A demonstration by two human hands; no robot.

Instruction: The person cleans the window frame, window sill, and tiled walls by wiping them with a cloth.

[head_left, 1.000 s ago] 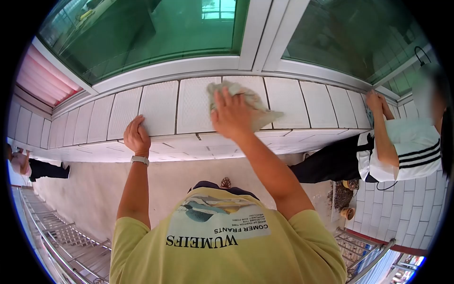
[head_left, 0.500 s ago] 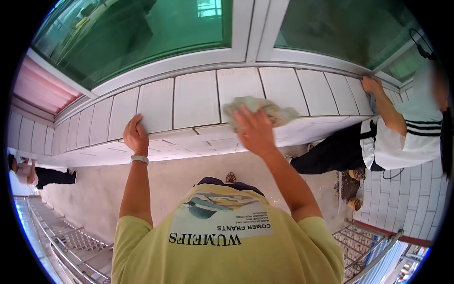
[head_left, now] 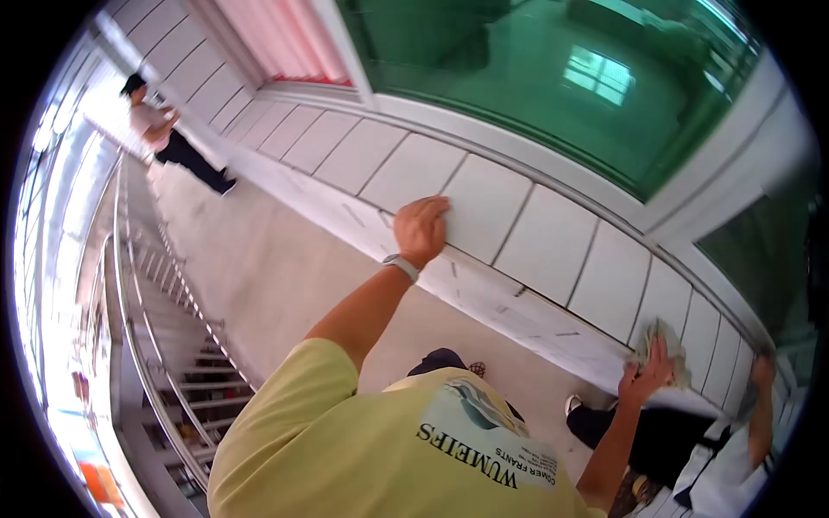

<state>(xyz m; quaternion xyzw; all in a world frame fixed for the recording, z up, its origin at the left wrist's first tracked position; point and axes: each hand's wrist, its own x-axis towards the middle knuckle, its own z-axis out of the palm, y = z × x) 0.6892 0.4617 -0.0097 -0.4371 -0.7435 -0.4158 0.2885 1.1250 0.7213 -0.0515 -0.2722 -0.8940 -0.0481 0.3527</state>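
White tile ledge [head_left: 548, 237], left hand [head_left: 420, 231] on its edge; at four o'clock from there, cloth [head_left: 677, 356] under right hand [head_left: 648, 376].

The one head-worn view looks forward and steeply down from above the yellow shirt [head_left: 380, 440], rolled so the tiled ledge [head_left: 548, 237] slants down toward the right hand [head_left: 649, 373]; the left hand [head_left: 422, 230] sits near mid-view, the green window [head_left: 518, 78] beyond it.
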